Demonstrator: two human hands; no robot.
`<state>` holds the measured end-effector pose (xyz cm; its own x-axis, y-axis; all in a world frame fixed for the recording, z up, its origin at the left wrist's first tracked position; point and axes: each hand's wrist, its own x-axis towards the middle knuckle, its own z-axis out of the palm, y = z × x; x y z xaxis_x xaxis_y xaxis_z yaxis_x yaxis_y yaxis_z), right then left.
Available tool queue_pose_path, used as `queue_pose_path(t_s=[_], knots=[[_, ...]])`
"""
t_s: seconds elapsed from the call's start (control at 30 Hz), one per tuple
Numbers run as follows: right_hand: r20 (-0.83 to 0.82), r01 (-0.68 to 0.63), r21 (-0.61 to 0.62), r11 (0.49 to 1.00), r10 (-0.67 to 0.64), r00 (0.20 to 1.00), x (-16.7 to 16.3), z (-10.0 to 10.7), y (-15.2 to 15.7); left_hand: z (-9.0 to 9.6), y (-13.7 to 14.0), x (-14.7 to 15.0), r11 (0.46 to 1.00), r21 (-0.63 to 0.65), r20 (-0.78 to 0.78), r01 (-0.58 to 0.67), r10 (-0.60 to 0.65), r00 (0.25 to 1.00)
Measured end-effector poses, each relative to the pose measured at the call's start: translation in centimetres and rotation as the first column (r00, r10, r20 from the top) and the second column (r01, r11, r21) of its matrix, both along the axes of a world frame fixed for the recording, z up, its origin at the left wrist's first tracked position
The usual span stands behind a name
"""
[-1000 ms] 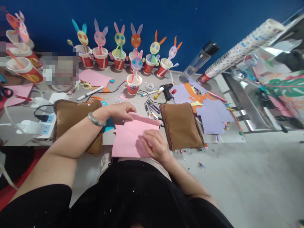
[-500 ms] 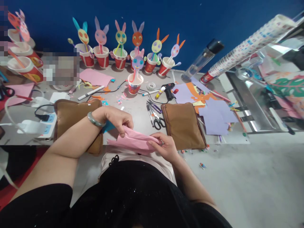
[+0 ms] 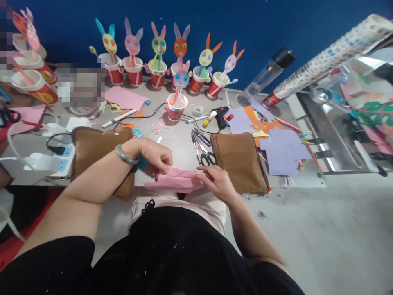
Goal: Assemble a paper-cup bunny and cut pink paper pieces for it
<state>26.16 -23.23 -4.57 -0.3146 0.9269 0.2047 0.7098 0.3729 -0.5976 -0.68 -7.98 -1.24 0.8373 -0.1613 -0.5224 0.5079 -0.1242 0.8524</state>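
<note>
While between both hands (image 3: 158,159) (image 3: 218,184), pink paper (image 3: 181,180) at table edge (image 3: 307,184)

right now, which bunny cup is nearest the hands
The cup holding the lilac, pink-eared bunny, alone in front of the back row; the others stand farther from the left hand and right hand.

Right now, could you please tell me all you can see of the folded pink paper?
The pink paper looks thin and plain, folded over into a long, layered, creased band with an uneven left end. It stretches sideways near the front of the table. The left grip pinches its left part; the right grip touches its right end.
</note>
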Motion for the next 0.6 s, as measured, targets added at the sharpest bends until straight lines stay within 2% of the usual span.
queue_pose_path(t_s=[0.1,0.2,0.37,0.6], knots=[[0.068,0.065,0.100,0.993,-0.072,0.995,0.7,0.0,1.2,-0.4,-0.2,0.1,1.000,0.004,-0.022,-0.018,0.018,1.000],[0.237,0.105,0.179,0.978,-0.147,0.960,1.1,-0.2,2.6,-0.7,-0.3,0.5,1.000,-0.015,-0.020,0.016,-0.016,1.000],[0.474,0.145,0.156,0.977,-0.203,0.857,1.4,-0.2,4.7,-0.5,-0.4,0.9,1.000,0.008,-0.043,0.026,-0.026,0.999],[0.504,0.161,0.065,0.985,-0.172,0.846,0.8,-0.3,7.9,0.3,-0.3,0.9,0.996,0.092,-0.091,-0.005,0.013,0.996]])
